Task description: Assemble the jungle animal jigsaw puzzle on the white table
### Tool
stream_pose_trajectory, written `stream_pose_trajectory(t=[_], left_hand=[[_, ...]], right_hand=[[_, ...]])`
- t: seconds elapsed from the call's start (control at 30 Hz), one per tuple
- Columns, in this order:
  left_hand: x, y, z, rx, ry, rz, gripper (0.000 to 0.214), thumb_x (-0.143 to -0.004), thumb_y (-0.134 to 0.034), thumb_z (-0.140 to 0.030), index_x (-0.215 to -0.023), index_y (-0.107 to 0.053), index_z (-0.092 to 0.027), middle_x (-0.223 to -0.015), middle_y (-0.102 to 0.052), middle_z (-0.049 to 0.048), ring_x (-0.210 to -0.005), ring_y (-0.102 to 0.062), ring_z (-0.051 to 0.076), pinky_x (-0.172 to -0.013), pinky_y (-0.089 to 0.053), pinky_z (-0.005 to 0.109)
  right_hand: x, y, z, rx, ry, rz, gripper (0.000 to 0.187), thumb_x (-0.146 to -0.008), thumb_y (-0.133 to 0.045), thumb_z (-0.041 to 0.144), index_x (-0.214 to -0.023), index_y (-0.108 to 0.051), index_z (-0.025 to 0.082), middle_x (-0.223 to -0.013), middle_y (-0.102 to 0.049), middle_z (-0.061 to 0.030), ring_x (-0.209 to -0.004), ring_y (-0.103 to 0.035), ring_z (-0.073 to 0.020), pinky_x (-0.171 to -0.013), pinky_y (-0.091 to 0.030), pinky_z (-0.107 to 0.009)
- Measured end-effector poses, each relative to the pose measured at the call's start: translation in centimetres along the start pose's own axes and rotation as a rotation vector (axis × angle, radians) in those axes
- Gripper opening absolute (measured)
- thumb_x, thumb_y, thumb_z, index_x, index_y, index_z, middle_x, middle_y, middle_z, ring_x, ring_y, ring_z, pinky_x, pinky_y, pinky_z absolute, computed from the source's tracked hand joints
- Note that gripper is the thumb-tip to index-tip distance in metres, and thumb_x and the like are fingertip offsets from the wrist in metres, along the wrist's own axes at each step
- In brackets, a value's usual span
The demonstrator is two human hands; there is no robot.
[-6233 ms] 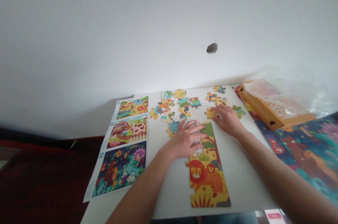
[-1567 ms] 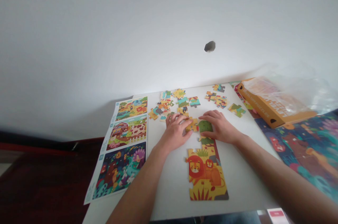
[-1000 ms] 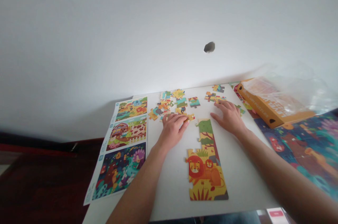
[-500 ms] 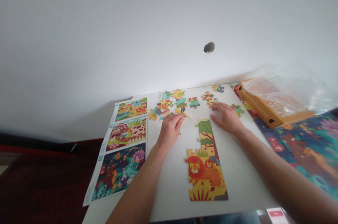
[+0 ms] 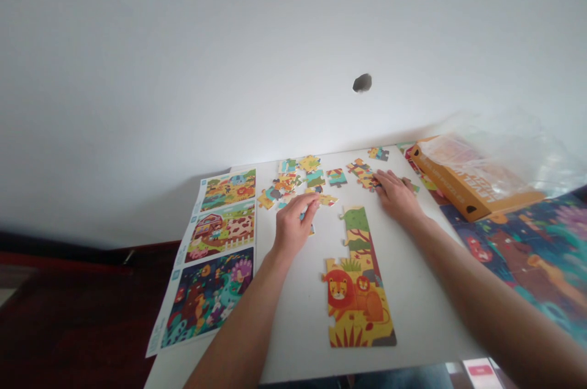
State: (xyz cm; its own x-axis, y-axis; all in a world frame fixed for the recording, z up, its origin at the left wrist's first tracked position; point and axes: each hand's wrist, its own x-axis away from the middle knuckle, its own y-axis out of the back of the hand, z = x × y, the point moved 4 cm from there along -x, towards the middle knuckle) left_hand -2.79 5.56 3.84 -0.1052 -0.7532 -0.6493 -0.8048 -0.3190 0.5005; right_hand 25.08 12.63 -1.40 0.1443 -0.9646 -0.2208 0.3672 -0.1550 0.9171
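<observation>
Left hand (image 5: pixel 293 224): palm down, curled, thumb and fingertips drawn together right beside a yellow puzzle piece (image 5: pixel 329 200); whether they pinch it cannot be told. A bluish piece (image 5: pixel 312 230) peeks out from behind the thumb side.
Right hand (image 5: pixel 398 196): well apart from the left, palm down, fingers stretched out flat, tips at the edge of a small piece cluster (image 5: pixel 360 167).
Picture sheet (image 5: pixel 221 227): on the left of the white surface (image 5: pixel 422 315), three printed scenes, savanna, farm and night forest.
Loose pieces (image 5: pixel 287 181): heaped beyond the left hand, some overlapping.
Teal piece (image 5: pixel 337 177): alone, between heap and cluster.
Lion section (image 5: pixel 362 309): joined, flat between the forearms, lions at the near end, green foliage at the far end.
Gray-cornered piece (image 5: pixel 378 154): near the far edge.
Green piece (image 5: pixel 411 185): partly hidden by the right hand.
Orange box (image 5: pixel 447 184): right of the surface, clear plastic (image 5: pixel 527 159) over it.
Dark puzzle (image 5: pixel 523 273): far right, showing a bear.
</observation>
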Motion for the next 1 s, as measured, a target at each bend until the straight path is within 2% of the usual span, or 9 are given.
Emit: stream_pose_trajectory(t=[0.2, 0.47, 0.63, 0.7, 0.8, 1.0], left_hand=[[0.0, -0.4, 0.5, -0.02, -0.01, 0.014, 0.013, -0.094, -0.058, -0.02, -0.1, -0.069, -0.02, -0.104, -0.075, 0.0068, -0.099, -0.072, 0.018, -0.092, -0.058, 0.034], [0.1, -0.6, 1.0, -0.046, 0.023, 0.038, 0.013, -0.093, -0.057, -0.017, -0.097, -0.069, -0.019, -0.106, -0.074, 0.0085, -0.101, -0.07, 0.019, -0.095, -0.056, 0.036], [0.2, -0.6, 1.4, -0.086, 0.043, 0.043, 0.014, -0.092, -0.057, -0.014, -0.099, -0.068, -0.019, -0.105, -0.073, 0.0081, -0.102, -0.069, 0.019, -0.093, -0.057, 0.036], [0.3, -0.7, 1.7, -0.097, 0.053, 0.05, 0.015, -0.092, -0.056, -0.012, -0.099, -0.068, -0.019, -0.105, -0.073, 0.0081, -0.102, -0.069, 0.019, -0.093, -0.057, 0.037], [0.5, -0.9, 2.2, -0.108, 0.071, 0.078, 0.018, -0.09, -0.056, -0.009, -0.1, -0.067, -0.019, -0.107, -0.072, 0.0083, -0.104, -0.068, 0.02, -0.095, -0.056, 0.039], [0.8, -1.4, 2.3, -0.11, 0.102, 0.125, 0.02, -0.087, -0.059, -0.01, -0.104, -0.067, -0.018, -0.111, -0.069, 0.0092, -0.107, -0.065, 0.021, -0.098, -0.055, 0.04]], right_hand=[[-0.5, 0.3, -0.5, -0.067, 0.033, -0.083, 0.043, -0.089, -0.05, 0.026, -0.13, -0.058, 0.018, -0.133, -0.062, -0.0119, -0.122, -0.055, -0.0294, -0.104, -0.039, -0.045], [-0.3, 0.5, 0.5, -0.068, 0.088, -0.067, 0.048, -0.086, -0.063, 0.048, -0.128, -0.06, 0.025, -0.12, -0.065, -0.0096, -0.112, -0.055, -0.0321, -0.094, -0.04, -0.047], [-0.2, 0.5, 0.7, -0.086, 0.075, -0.075, 0.028, -0.08, -0.07, 0.052, -0.088, -0.068, 0.025, -0.106, -0.066, -0.0071, -0.104, -0.055, -0.0296, -0.092, -0.039, -0.044], [-0.1, 0.6, 0.9, -0.106, 0.08, -0.078, 0.025, -0.079, -0.072, 0.05, -0.081, -0.069, 0.025, -0.104, -0.066, -0.0053, -0.103, -0.055, -0.0282, -0.091, -0.039, -0.043], [0.0, 0.7, 1.0, -0.122, 0.08, -0.084, 0.022, -0.081, -0.071, 0.05, -0.084, -0.073, 0.028, -0.105, -0.066, -0.0043, -0.102, -0.055, -0.0274, -0.091, -0.038, -0.043], [0.0, 0.4, 1.0, -0.047, 0.104, -0.058, 0.033, -0.088, -0.062, 0.049, -0.116, -0.072, 0.036, -0.105, -0.063, -0.0068, -0.102, -0.053, -0.0284, -0.092, -0.037, -0.046]])
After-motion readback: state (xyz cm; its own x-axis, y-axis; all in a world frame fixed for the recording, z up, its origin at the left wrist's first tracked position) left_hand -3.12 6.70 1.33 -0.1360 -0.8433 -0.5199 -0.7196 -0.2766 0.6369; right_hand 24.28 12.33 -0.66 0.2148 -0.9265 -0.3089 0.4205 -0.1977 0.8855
